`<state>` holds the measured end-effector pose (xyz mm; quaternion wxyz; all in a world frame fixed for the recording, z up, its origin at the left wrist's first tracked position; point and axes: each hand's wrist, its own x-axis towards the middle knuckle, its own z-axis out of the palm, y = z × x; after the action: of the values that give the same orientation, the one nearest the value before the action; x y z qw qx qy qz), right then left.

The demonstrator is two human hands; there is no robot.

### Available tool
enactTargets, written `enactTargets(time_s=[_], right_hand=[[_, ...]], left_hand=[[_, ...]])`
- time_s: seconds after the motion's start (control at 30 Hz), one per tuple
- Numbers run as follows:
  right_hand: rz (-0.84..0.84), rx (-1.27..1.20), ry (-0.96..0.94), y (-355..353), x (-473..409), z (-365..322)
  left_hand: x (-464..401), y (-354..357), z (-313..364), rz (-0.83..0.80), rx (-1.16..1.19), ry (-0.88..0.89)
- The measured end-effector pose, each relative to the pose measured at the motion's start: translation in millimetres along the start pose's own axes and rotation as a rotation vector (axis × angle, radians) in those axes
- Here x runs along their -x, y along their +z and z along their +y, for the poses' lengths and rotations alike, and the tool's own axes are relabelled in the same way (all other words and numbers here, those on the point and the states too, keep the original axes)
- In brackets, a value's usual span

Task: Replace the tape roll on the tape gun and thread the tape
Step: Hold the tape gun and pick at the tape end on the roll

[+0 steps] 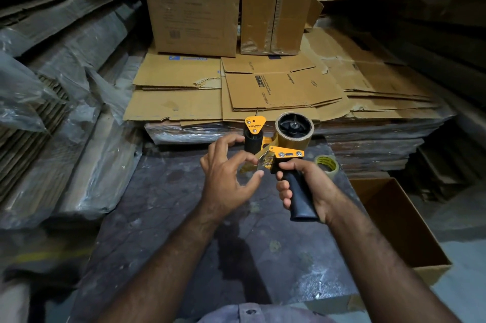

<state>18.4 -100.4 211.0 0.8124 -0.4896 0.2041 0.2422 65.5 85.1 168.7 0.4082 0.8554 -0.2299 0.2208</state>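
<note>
A yellow tape gun (278, 150) with a black handle is held up over the dark work surface. My right hand (305, 186) is closed around its black handle. A brown tape roll (294, 129) sits on the gun's black hub. My left hand (228, 175) is at the gun's front, near the black roller (253, 141) and the metal flap, with thumb and forefinger curled close together; whether they pinch the tape end is unclear. A second, nearly clear roll of tape (327, 165) lies on the surface just right of my right hand.
Flattened cardboard (276, 91) is stacked on a wrapped pallet behind the gun, with upright cartons (194, 4) further back. An open cardboard box (394, 220) stands at the right. Plastic-wrapped cardboard bundles (65, 117) line the left. The dark surface (184, 230) lies under my arms.
</note>
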Motion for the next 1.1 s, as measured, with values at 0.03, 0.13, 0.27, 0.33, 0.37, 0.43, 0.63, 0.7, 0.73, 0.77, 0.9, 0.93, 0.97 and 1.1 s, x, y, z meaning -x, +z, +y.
enactTargets(time_s=[0.03,0.13,0.27,0.33,0.37,0.43,0.63,0.7,0.73,0.77,0.9,0.93,0.97,1.1], right_hand=[[-0.001,0.006,-0.001,-0.4,-0.5,0.6],[0.029,0.094,-0.042,-3.1,-3.0,5.0],[0.171,0.357,-0.175,-5.5,-5.8,11.4],[0.224,0.439,-0.224,-6.2,-6.6,14.9],[0.246,0.464,-0.240,-6.3,-7.3,17.2],[0.275,0.493,-0.265,-5.6,-9.1,21.2],[0.231,0.514,-0.280,-3.4,-5.3,23.9],[0.204,0.489,-0.276,-5.3,-5.0,24.9],[0.188,0.468,-0.273,-6.5,-5.2,25.3],[0.172,0.445,-0.270,-8.1,-5.5,25.9],[0.106,0.348,-0.242,-14.0,-5.9,29.2],[0.087,0.325,-0.237,-15.5,-5.9,30.5],[0.071,0.303,-0.234,-16.9,-6.1,32.0],[0.033,0.262,-0.210,-18.8,-6.4,37.4]], left_hand=[[0.4,-0.7,-0.7,-0.007,0.022,-0.001],[-7.2,-5.4,0.2,-0.005,0.117,0.022],[-41.5,-18.6,11.3,0.029,0.085,0.126],[-61.2,-25.1,22.4,-0.015,-0.011,0.174],[-70.1,-26.5,28.4,-0.059,-0.066,0.191],[-84.2,-22.1,39.5,-0.140,-0.245,0.217],[-98.0,4.8,63.9,-0.284,-0.718,0.158],[-99.2,7.5,69.4,-0.307,-0.721,0.199],[-99.4,9.1,70.6,-0.332,-0.692,0.225],[-98.8,10.5,71.8,-0.359,-0.661,0.263],[-90.5,15.3,77.1,-0.471,-0.685,0.536],[-89.5,16.6,76.9,-0.502,-0.700,0.574],[-89.1,17.4,76.4,-0.528,-0.712,0.597],[-88.2,18.3,74.7,-0.618,-0.728,0.624]])
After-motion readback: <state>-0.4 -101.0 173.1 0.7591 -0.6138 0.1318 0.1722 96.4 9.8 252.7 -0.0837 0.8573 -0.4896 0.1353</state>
